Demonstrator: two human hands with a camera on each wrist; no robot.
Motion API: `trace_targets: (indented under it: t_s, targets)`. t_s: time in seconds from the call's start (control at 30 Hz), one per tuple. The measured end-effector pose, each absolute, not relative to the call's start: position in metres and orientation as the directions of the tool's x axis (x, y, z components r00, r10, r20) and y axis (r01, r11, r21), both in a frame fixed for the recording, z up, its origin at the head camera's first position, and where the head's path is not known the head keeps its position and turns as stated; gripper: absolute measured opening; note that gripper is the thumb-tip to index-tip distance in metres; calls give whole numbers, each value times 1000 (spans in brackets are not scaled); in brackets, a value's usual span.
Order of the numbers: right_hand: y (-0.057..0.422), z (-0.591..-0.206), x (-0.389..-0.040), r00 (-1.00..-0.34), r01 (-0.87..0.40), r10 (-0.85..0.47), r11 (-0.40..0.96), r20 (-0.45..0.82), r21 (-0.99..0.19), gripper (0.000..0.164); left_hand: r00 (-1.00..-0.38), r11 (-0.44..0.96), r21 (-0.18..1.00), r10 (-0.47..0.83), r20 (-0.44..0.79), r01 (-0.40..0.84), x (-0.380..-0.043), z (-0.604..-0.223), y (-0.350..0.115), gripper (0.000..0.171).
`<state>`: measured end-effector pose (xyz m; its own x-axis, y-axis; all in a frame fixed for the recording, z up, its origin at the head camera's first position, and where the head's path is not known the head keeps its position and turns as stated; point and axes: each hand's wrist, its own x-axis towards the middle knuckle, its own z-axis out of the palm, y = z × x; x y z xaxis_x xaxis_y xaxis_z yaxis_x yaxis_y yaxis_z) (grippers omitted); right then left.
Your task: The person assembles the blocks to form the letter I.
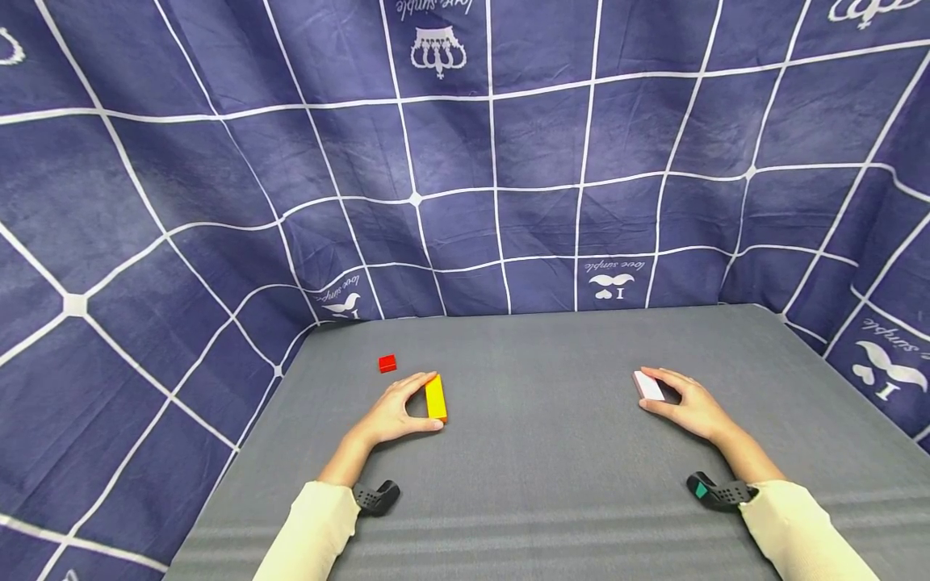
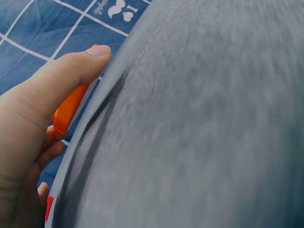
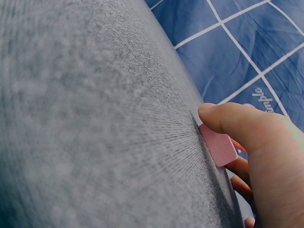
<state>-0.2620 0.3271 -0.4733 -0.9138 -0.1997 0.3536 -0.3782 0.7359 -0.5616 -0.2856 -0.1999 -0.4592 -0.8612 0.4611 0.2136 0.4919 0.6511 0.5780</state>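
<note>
My left hand (image 1: pixel 395 411) pinches a long block (image 1: pixel 435 399) end to end between thumb and fingers; its top is yellow and its side orange. In the left wrist view the orange side (image 2: pixel 70 109) shows behind the thumb. On the right, my right hand (image 1: pixel 686 406) pinches a smaller block (image 1: pixel 649 386) with a white top. Its pink side (image 3: pixel 219 146) faces the right wrist camera, low at the grey surface. A small red block (image 1: pixel 387 363) lies beyond the left hand, touched by neither hand.
A grey cloth-covered table (image 1: pixel 538 452) spreads under both hands, with wrinkles along its near side. Dark blue curtains (image 1: pixel 538 218) with white grid lines enclose the back and both sides. Each wrist wears a black band, such as the left band (image 1: pixel 376 498).
</note>
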Motion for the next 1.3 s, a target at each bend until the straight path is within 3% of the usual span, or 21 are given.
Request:
trace_targets:
  t_s: [1.3]
  targets:
    - [325,-476,-263,-899,-405,-205,728,387,-553,58,-785,616,537,601,153,576,-309,-462,-100,86]
